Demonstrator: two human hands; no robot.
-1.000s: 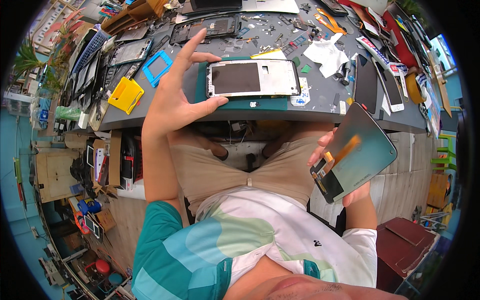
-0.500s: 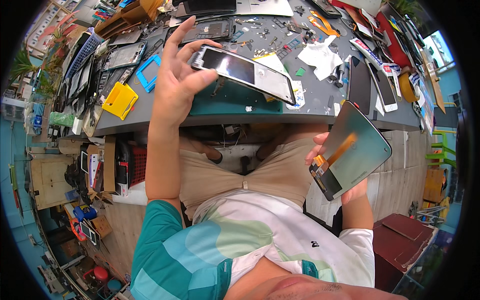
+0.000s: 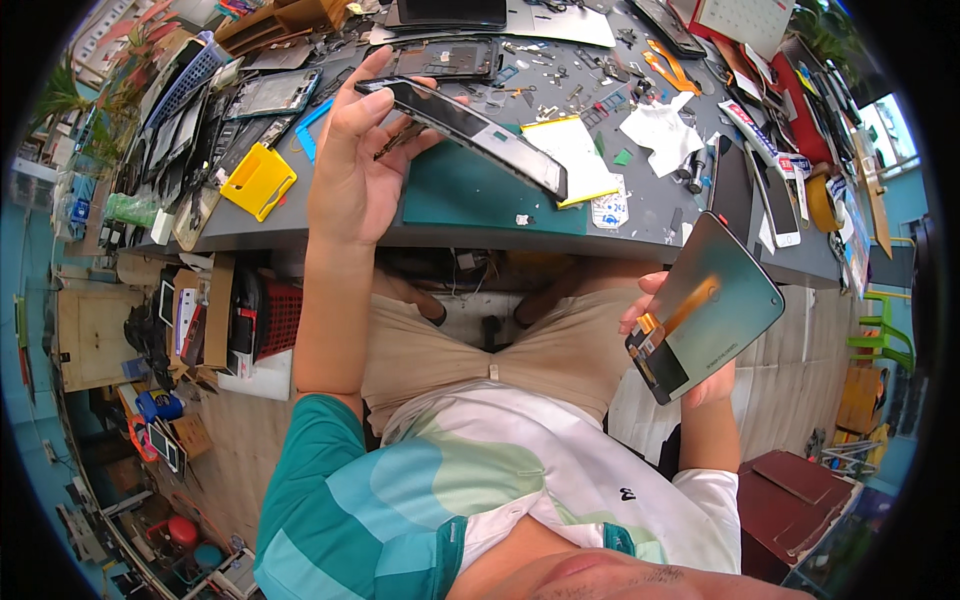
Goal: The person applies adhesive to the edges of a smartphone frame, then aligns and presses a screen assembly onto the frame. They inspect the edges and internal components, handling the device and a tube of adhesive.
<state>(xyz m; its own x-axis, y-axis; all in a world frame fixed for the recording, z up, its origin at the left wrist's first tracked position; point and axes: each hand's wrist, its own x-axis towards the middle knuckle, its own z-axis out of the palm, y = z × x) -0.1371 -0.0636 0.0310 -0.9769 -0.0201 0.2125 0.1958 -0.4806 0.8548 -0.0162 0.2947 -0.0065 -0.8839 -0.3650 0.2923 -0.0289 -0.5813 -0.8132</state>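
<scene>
My left hand [image 3: 362, 165] is raised over the bench, thumb and fingers closed on one end of a phone frame [image 3: 470, 130]. The frame is tilted, dark-edged with a silvery inner face, and its other end slopes down to the right. A thin, dark metallic piece [image 3: 398, 140] shows at the fingers below it; its kind is unclear. To the right, off the bench's front edge, my right hand [image 3: 708, 388] grips a phone screen [image 3: 712, 310]. Its greenish-grey back faces up, with an orange flex cable [image 3: 648, 328] at the lower left corner. Most of the right fingers are hidden behind it.
Below the left hand lies a dark green mat [image 3: 470, 195] on the grey bench. Around it are a yellow phone-shaped holder [image 3: 258, 182], a yellow-edged white pad [image 3: 572, 150], crumpled white tissue [image 3: 664, 133], several small parts and stacked phone parts. Further right lies a white-framed phone [image 3: 775, 200].
The phone frame in my left hand has tipped more edge-on and shifted slightly left. My right hand still holds the screen, nearly unmoved. The view has shifted a little.
</scene>
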